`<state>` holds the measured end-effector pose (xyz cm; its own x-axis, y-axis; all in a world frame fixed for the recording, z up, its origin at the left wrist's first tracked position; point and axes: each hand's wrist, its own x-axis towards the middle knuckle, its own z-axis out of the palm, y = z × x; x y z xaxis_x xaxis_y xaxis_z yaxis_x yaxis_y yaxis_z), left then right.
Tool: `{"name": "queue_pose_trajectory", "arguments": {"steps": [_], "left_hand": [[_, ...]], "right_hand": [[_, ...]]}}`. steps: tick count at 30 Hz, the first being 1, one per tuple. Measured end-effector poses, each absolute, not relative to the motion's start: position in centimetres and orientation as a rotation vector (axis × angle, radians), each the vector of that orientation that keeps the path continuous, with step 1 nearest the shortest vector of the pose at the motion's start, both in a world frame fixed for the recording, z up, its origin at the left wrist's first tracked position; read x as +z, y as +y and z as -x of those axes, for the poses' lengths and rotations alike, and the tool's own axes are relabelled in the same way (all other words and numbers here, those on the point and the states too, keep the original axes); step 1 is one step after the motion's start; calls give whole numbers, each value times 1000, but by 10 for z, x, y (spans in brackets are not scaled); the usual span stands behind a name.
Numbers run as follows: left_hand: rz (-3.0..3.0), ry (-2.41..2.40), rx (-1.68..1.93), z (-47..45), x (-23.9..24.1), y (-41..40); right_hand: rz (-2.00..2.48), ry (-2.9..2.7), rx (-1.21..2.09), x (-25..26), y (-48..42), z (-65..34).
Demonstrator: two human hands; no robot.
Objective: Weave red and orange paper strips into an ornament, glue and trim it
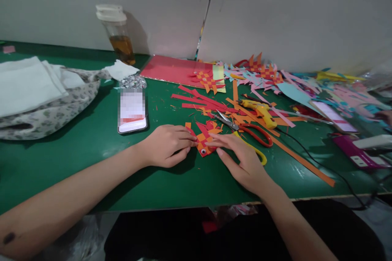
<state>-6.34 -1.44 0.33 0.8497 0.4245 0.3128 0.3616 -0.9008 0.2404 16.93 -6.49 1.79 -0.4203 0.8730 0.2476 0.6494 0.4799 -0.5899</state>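
A woven fish of red and orange paper strips (202,140) lies on the green table, a googly eye on its lower end. At its left edge my left hand (168,145) is closed, fingertips and thumb pressed together on the paper. From the right, my right hand (243,159) reaches over it with fingers stretched out and touching the fish, the thumb held apart. Just beyond the right hand are red-handled scissors (255,132) and a yellow-handled pair (261,157), partly hidden by that hand. A yellow glue gun (260,112) lies behind them.
Red and orange paper strips (202,100) lie behind the fish. Further back are finished paper fish (206,79) on a red sheet (171,69). A phone (132,110), a drink bottle (119,36) and a cloth bag (70,94) stand left. A purple power strip (358,153) sits right, near another person's hand (386,116).
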Motion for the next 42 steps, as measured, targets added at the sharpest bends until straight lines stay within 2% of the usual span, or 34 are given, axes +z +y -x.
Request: {"name": "queue_pose_trajectory", "arguments": {"steps": [8,42], "left_hand": [[-2857,628,519,63,5,-15],[-2844,602,565,63,5,-16]], "right_hand": [[1208,-2352,513,13,-72,-168],[1163,-2400,453,14,-72,-167]]}}
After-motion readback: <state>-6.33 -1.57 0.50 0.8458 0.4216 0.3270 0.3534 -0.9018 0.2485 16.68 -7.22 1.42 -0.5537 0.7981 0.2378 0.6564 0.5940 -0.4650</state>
